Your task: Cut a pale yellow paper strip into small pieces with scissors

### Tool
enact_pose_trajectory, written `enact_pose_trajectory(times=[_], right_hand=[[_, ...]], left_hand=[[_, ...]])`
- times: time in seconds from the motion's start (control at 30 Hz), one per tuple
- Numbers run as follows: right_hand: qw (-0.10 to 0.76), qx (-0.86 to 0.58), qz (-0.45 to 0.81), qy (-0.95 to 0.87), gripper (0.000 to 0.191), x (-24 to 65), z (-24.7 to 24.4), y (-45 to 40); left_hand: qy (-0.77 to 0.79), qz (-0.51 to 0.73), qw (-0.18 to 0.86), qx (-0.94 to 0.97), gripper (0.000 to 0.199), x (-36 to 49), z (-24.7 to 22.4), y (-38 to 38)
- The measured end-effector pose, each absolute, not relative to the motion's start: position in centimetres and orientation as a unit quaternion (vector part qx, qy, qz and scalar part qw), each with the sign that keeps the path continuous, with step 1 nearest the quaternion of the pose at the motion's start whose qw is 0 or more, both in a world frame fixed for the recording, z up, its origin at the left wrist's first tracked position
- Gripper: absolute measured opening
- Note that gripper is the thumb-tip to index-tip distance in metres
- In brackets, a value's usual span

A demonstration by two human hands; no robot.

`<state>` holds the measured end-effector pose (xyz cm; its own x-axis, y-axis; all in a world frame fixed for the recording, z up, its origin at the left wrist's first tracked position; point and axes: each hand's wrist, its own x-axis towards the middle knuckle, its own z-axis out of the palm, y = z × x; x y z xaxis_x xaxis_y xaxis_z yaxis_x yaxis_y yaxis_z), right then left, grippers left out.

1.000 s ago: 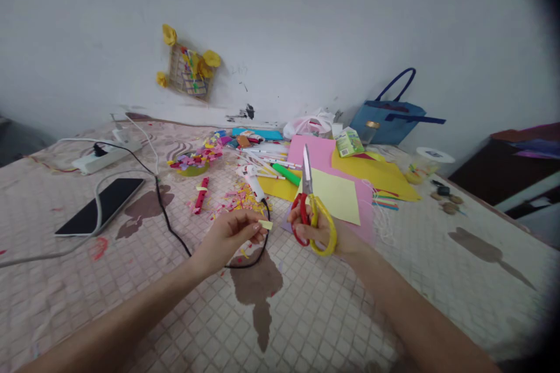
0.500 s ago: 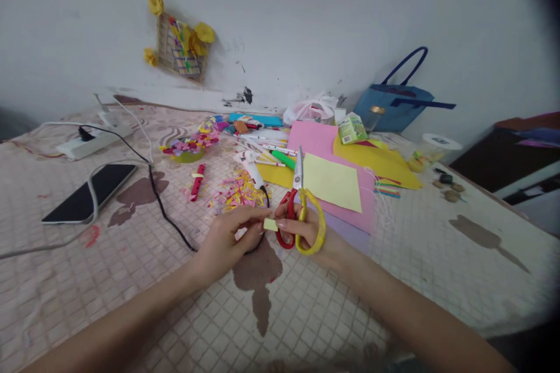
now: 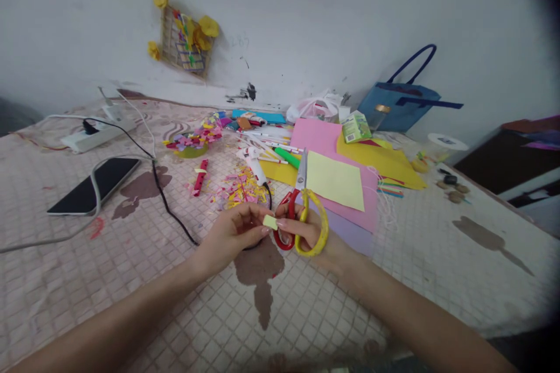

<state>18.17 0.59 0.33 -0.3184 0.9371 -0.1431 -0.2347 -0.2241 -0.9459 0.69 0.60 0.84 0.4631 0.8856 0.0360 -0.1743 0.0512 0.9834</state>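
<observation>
A small pale yellow piece of paper (image 3: 270, 222) is between my two hands. My left hand (image 3: 234, 234) pinches its left end between thumb and fingertips. The thumb and fingers of my right hand (image 3: 306, 227) grip the other end. That same hand also carries scissors (image 3: 301, 182) with one red and one yellow handle loop, blades together and pointing away from me. Just beyond my fingers lie a heap of paper snippets (image 3: 245, 189) and a white glue gun (image 3: 252, 164). A larger pale yellow sheet (image 3: 335, 180) rests on pink paper (image 3: 315, 134) behind the scissors.
On the left are a dark tablet (image 3: 94, 186), a power strip (image 3: 98, 137) and a black cable (image 3: 164, 201). A red paper strip (image 3: 200, 178) lies near a decorated round piece (image 3: 192, 148). A blue bag (image 3: 396, 108) leans on the wall at the right.
The paper piece has tilted slightly between my fingers, and my left fingertips have shifted around it. The scissors stay in my right hand. The view has moved slightly.
</observation>
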Motion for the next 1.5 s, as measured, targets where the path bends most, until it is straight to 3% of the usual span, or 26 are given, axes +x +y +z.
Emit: enact_pose_trajectory(times=[1.5], right_hand=[[0.429, -0.361, 0.720, -0.408, 0.022, 17.9, 0.3, 0.4]], left_hand=[[0.303, 0.372, 0.756, 0.445, 0.020, 0.1, 0.2, 1.0]])
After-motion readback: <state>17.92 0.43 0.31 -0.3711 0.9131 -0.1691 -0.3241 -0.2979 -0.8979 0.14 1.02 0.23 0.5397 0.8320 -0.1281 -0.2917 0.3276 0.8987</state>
